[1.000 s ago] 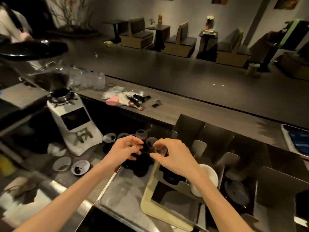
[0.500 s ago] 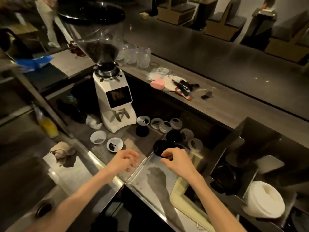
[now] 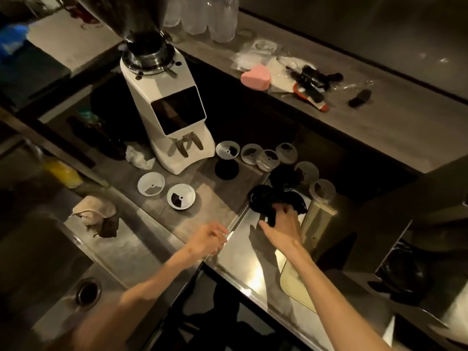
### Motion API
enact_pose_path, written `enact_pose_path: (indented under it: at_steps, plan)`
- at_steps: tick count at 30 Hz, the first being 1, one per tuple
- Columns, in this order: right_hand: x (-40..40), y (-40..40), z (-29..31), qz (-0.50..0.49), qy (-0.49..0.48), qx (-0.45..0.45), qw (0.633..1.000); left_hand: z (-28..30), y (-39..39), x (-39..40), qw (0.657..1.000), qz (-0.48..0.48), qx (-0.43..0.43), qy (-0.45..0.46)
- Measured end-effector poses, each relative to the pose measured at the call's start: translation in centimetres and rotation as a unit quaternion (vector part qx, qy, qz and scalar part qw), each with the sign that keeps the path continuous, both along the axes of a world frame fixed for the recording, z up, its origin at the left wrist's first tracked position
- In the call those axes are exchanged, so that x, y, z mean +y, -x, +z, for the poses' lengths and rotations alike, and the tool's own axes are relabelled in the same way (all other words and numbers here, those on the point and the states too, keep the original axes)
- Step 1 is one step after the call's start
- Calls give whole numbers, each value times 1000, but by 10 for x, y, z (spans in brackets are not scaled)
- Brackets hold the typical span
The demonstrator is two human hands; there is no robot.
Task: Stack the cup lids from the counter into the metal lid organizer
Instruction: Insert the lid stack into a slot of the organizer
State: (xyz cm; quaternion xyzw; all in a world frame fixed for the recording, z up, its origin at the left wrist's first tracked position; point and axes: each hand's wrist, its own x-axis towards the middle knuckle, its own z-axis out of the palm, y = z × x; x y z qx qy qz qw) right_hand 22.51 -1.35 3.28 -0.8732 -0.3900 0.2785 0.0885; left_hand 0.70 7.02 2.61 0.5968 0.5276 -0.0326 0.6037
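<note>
Several black cup lids (image 3: pixel 263 198) lie in a heap on the steel counter beside the metal lid organizer (image 3: pixel 321 216). My right hand (image 3: pixel 282 225) reaches into the heap, its fingers and thumb closed on one black lid (image 3: pixel 269 214). Another black lid (image 3: pixel 283 174) sits just behind the heap, and one more (image 3: pixel 226 169) lies alone further left. Clear lids (image 3: pixel 263 155) are scattered near the grinder, with two more (image 3: pixel 181 196) in front of it. My left hand (image 3: pixel 207 239) hovers over the counter edge, fingers loosely spread, holding nothing. Black lids (image 3: pixel 402 269) sit in an organizer slot at right.
A white coffee grinder (image 3: pixel 167 110) stands at the back left of the lids. A crumpled cloth (image 3: pixel 95 216) lies left, above a sink drain (image 3: pixel 87 292). On the raised bar are a pink heart-shaped object (image 3: pixel 255 78), wrappers, small tools and glasses (image 3: pixel 210 16).
The view has swung down and left from the organizer to the counter. My right hand moved onto the black lid heap and took hold of one; my left hand dropped back toward the counter edge.
</note>
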Motion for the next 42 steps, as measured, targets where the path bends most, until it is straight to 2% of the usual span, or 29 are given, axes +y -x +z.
enact_pose_path:
  at_steps: [4,8,10,13,16,19,22,27,31,34,37,39,42]
  plan:
    - [12,-12,-32,-7,9,-62,998,-22,-11,5,999,-47,7,-18]
    - [20,-16,-54,23,71,-33,997,-34,-20,8,998,-60,11,-13]
    - [20,-9,-61,37,88,-49,994,-39,-24,11,998,-67,11,-14]
    - [10,6,-69,60,50,-90,993,-42,-28,15,996,-80,12,-27]
    - [-1,12,-75,68,2,-88,994,-43,-34,19,994,-97,11,-53]
    - [-6,11,-68,92,19,-87,992,-44,-45,20,989,-93,23,-108]
    - [-10,10,-61,102,16,-74,992,-47,-57,21,965,-130,56,-221]
    - [-17,10,-57,88,0,-11,996,-54,-80,14,885,-334,66,-317]
    - [-25,10,-56,91,-35,40,994,-68,-88,7,857,-357,76,-363]
    - [-32,7,-53,75,-60,43,994,-73,-86,5,873,-320,72,-361]
    - [-36,-2,-52,-39,-89,32,995,-76,-78,5,890,-261,70,-367]
    - [-36,-10,-59,-71,-63,16,995,-74,-72,5,914,-211,63,-339]
    - [-32,-14,-69,-45,-7,23,999,-69,-69,5,932,-179,59,-308]
